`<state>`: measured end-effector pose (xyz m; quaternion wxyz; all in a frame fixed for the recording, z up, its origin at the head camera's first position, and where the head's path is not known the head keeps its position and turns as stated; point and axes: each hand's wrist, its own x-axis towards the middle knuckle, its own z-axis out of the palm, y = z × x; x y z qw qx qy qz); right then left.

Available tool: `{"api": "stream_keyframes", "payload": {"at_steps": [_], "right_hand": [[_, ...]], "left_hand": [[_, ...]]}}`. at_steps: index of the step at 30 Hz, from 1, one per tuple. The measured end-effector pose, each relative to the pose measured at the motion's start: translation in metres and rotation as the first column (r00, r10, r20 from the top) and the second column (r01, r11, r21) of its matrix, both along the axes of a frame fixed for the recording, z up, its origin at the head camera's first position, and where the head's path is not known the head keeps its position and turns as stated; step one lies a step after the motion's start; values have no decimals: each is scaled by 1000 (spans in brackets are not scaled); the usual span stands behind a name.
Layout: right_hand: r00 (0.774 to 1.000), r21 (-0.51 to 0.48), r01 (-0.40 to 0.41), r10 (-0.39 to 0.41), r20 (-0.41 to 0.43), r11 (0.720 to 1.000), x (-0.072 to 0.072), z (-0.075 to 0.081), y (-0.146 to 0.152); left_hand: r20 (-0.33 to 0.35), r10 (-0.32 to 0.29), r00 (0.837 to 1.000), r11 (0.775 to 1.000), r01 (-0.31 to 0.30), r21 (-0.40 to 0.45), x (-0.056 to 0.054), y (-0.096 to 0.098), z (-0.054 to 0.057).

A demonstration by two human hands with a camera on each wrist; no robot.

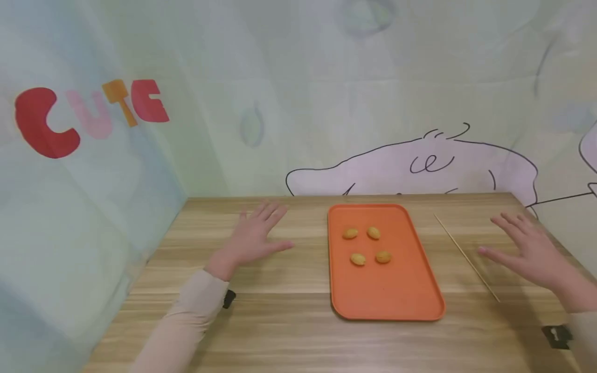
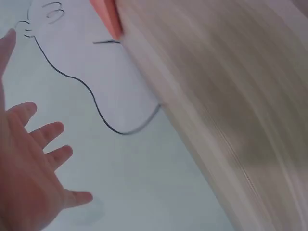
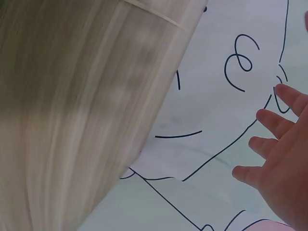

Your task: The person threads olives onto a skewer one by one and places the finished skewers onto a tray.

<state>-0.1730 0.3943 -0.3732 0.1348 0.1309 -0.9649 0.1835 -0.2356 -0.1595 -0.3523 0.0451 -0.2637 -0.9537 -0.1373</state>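
My left hand [image 1: 254, 235] is held with fingers spread, left of an orange tray [image 1: 384, 292], and touches nothing that I can see. Several small oval golden-yellow pieces [image 1: 357, 259], perhaps fruit or nuts, lie apart in the tray's upper half. To the tray's right, a thin wooden skewer [image 1: 466, 257] lies slanted on the table. Beyond it, my right hand [image 1: 529, 251] is also spread and holds nothing. Both wrist views agree: the left hand [image 2: 26, 173] and the right hand [image 3: 286, 159] have their fingers apart, with no object in them.
A wood-grain table [image 1: 280, 331] carries the tray and skewer. Its far edge meets a pale curtain [image 1: 224, 93] with cartoon drawings, and coloured letters [image 1: 48, 124] show on the left side. A dark strap piece [image 1: 229, 299] is at the left wrist, another [image 1: 557, 336] at the right.
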Motion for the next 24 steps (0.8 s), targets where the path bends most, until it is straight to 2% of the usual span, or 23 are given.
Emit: {"api": "stream_keyframes", "payload": {"at_steps": [4, 8, 15, 19, 24], "right_hand": [[1000, -51, 30, -29, 10, 998, 0, -6, -6], [996, -87, 58, -52, 72, 995, -1, -14, -11], [984, -109, 72, -52, 172, 991, -9, -26, -11], [963, -97, 59, -31, 268, 993, -14, -30, -10], [937, -77, 52, -22, 349, 996, -17, -34, -10]], "left_hand": [[1, -80, 997, 994, 80, 68, -5, 25, -5], [-14, -159, 987, 983, 160, 95, -8, 50, -12], [10, -236, 972, 966, 233, 111, -10, 90, -20], [48, -281, 958, 957, 276, 92, -9, 110, -27], [103, -302, 948, 953, 301, 23, -8, 126, -40]]}}
